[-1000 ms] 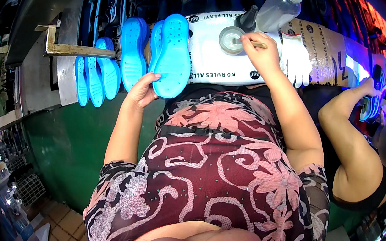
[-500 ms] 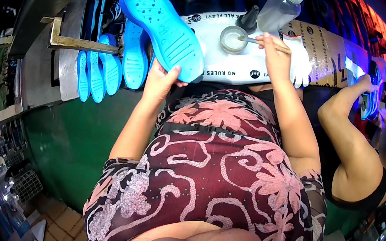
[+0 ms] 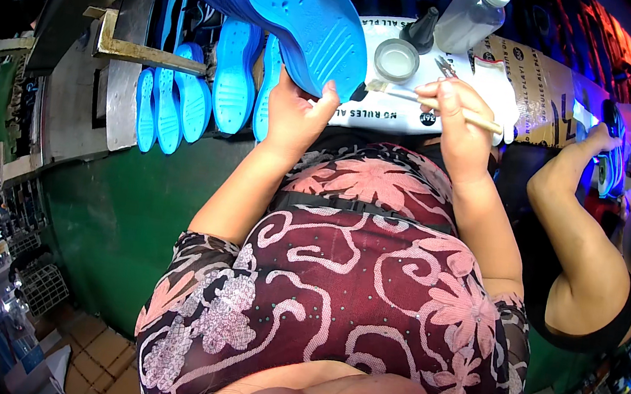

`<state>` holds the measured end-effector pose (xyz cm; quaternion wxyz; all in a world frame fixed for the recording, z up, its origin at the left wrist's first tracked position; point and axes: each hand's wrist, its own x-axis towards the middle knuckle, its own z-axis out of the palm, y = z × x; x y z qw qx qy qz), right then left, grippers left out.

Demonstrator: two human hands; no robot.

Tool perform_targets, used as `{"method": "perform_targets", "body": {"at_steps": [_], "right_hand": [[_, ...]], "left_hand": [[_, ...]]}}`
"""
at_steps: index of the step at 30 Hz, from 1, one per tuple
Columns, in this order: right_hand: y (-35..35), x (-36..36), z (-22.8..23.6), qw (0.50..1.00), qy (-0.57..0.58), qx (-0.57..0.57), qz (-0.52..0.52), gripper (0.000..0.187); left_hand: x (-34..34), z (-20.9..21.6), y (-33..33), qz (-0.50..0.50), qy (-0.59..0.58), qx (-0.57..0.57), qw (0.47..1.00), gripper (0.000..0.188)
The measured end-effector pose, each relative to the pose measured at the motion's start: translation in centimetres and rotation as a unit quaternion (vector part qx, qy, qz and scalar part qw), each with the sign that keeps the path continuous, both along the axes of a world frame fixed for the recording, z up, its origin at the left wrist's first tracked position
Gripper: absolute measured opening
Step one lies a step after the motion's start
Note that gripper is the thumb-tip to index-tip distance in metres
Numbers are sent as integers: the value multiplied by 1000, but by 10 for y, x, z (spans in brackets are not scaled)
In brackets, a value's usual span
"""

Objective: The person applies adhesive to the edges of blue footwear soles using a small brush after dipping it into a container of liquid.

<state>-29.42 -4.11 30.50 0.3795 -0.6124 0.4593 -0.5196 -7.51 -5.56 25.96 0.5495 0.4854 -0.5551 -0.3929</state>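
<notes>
Tilted up at the heel end, a large blue shoe sole with small holes and grooves is gripped by my left hand, thumb on its near edge. My right hand pinches a wooden-handled brush, whose bristles point left, close to the sole's heel and apart from it. Behind the brush stands a small round jar with pale contents. A black nozzle bottle and a clear bottle with a white cap stand beyond it. A white glove lies right of my fingers.
More blue soles stand in a row on the left by a metal bracket. White printed wrapping and brown printed wrapping cover the work surface. At the right a co-worker's arm reaches toward a shoe.
The brush has come out of the jar and moved down near the sole's heel. My left hand has shifted right and the sole has moved up and right.
</notes>
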Motion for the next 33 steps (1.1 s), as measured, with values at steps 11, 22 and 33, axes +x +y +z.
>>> {"method": "perform_targets", "body": {"at_steps": [11,22,33], "right_hand": [[4,10,1,981,125,-145,9,21],[8,0,10,977,119,-176,-4,22],[10,-9,4,968,158,-195,-28,19]], "left_hand": [[-4,4,7,-18,-57,-112,992,46],[-9,3,14,-28,-94,-154,983,48],[-7,2,18,-19,-98,-155,983,42]]}}
